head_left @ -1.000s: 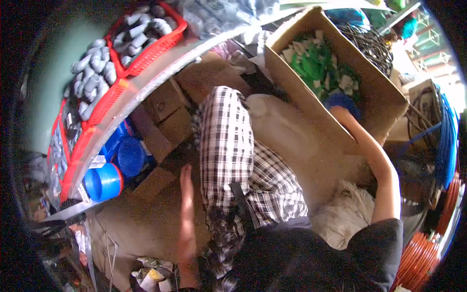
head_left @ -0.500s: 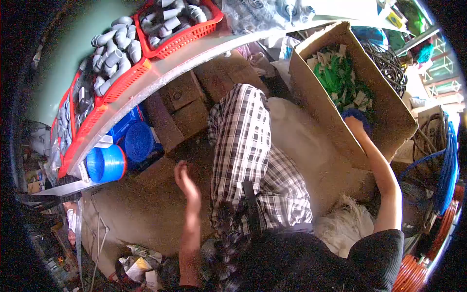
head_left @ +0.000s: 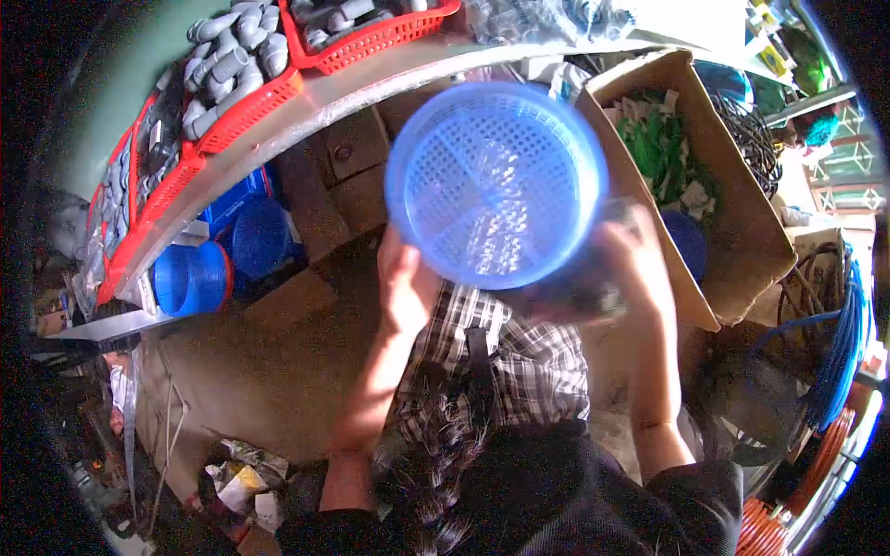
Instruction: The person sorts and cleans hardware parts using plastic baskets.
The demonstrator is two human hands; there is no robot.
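A round blue plastic basket (head_left: 428, 199) with a perforated base is tilted up over the lap, and the checked trousers (head_left: 547, 371) show through its holes. My left hand (head_left: 406, 287) is closed on the basket's lower left rim. By its lower right side, my right hand (head_left: 630, 255) is smeared by motion. A dark blurred shape lies against that hand, and I cannot tell what it is. To the right stands an open cardboard box (head_left: 742, 222) holding green and white pieces (head_left: 660, 153) and a round blue item (head_left: 684, 243).
Red baskets (head_left: 243, 109) with grey pipe fittings (head_left: 232, 65) line the curved counter edge (head_left: 320, 111) at upper left. Blue spools (head_left: 193, 278) stand below it. Coiled blue cable (head_left: 830, 357) hangs at right. Crumpled wrappers (head_left: 243, 482) lie at lower left.
My right hand has come out of the cardboard box towards the lap. The blue basket has come into view, and my left hand has moved up and taken its rim.
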